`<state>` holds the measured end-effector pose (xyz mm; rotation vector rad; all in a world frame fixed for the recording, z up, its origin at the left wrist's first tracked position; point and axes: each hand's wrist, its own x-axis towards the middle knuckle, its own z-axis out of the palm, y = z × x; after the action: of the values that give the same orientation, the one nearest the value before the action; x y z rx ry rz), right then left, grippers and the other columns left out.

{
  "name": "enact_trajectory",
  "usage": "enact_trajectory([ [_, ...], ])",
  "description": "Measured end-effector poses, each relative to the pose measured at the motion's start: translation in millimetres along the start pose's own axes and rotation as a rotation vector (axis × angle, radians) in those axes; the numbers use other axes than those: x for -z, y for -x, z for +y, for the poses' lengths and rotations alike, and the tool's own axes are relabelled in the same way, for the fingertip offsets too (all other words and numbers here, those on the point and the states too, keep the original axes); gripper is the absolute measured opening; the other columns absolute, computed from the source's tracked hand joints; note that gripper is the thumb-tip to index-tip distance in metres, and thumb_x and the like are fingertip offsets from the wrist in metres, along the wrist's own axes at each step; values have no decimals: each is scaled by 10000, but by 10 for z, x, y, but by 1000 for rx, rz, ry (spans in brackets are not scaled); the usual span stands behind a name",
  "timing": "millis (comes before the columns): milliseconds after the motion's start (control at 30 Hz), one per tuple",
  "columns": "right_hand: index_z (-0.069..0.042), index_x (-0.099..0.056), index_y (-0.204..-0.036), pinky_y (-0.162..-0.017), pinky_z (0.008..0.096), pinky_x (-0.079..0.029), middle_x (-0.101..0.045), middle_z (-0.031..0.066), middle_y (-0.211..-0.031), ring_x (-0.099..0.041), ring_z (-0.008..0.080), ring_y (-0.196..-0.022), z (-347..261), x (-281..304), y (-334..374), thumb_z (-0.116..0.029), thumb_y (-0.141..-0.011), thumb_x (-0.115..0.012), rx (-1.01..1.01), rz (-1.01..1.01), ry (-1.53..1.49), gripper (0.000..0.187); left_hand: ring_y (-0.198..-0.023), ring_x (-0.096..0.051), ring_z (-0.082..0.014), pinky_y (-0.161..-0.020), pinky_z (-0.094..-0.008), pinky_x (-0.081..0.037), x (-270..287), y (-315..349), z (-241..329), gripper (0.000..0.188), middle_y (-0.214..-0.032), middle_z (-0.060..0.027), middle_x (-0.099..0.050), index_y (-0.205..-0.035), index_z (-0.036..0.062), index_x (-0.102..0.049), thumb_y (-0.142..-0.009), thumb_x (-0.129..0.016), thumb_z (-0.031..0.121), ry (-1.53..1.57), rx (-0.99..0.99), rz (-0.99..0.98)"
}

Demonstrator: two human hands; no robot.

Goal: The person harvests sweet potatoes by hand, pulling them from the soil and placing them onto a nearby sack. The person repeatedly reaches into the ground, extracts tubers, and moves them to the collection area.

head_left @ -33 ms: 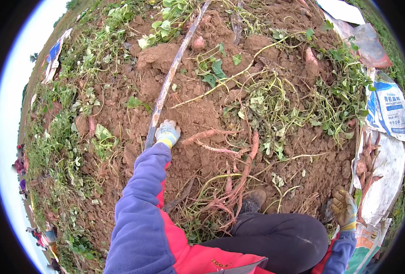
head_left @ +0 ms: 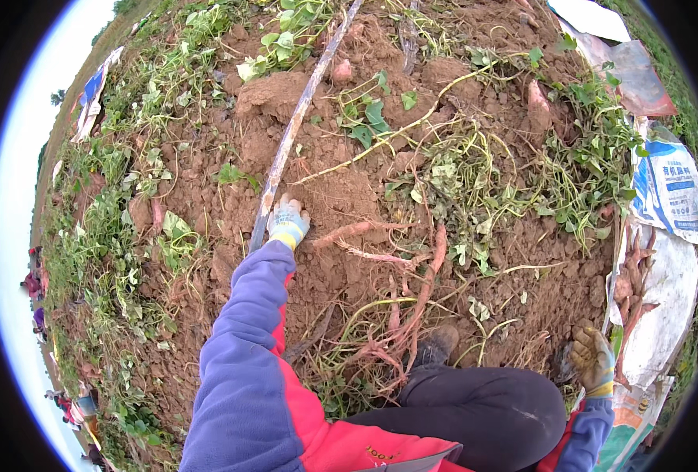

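My left hand (head_left: 288,221), in a pale glove with a yellow and blue cuff, rests on the brown soil with its fingers spread. It lies just right of a long, narrow, dirt-streaked strip (head_left: 300,118). To its right, a cluster of long reddish sweet potatoes (head_left: 428,291) is still joined to its stems. One thin root (head_left: 357,232) points toward that hand. At the lower right my right hand (head_left: 593,358), in a soiled yellowish glove, leans on the ground beside a white sack, its fingers loosely bent and nothing visible in them.
Sweet potatoes (head_left: 634,271) lie on the white sack (head_left: 668,307) at the right, below a blue and white bag (head_left: 670,185). Leafy vines (head_left: 475,185) sprawl over the soil. Further sweet potatoes (head_left: 537,106) poke out ahead. My bent leg (head_left: 483,409) is below; people appear at the far left.
The fingers of my left hand have stretched out and parted a little, and the hand has shifted slightly. My right hand has stayed where it was.
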<state>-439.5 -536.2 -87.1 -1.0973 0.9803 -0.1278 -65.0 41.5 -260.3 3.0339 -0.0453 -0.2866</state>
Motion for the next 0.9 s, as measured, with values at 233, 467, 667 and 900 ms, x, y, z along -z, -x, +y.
enact_trajectory([
  [233,-21,-547,-1145,-579,299,-568,-670,115,-943,-664,189,-723,43,-8,-70,-248,-971,-517,-12,-26,4,287,-1237,-471,-343,-1020,-370,-398,-61,-442,-113,658,-1377,-173,-444,-1288,27,-482,-714,-684,277,221,77,-61],
  [467,-23,-544,-1140,-575,288,-568,-666,109,-937,-663,186,-723,-21,-130,-13,-227,-967,-528,12,-87,-38,268,-1206,-509,-325,-1008,-366,-408,83,-363,-91,598,-1313,-193,-512,-1225,17,-542,-741,-681,339,129,67,-189],
  [667,-11,-509,-1155,-534,233,-427,-559,36,-873,-510,110,-652,-33,-130,39,-254,-956,-547,33,-169,-4,317,-1058,-611,-323,-925,-373,-460,19,-474,84,578,-1107,-211,-641,-1203,39,-593,-762,-671,404,325,220,196],
  [900,-19,-537,-1165,-583,281,-558,-651,90,-928,-655,173,-724,-53,-88,59,-257,-952,-550,-9,-158,-14,320,-1016,-602,-221,-867,-308,-471,11,-1108,343,683,-1187,-116,-618,-1372,104,-471,-748,-745,137,916,266,54],
])
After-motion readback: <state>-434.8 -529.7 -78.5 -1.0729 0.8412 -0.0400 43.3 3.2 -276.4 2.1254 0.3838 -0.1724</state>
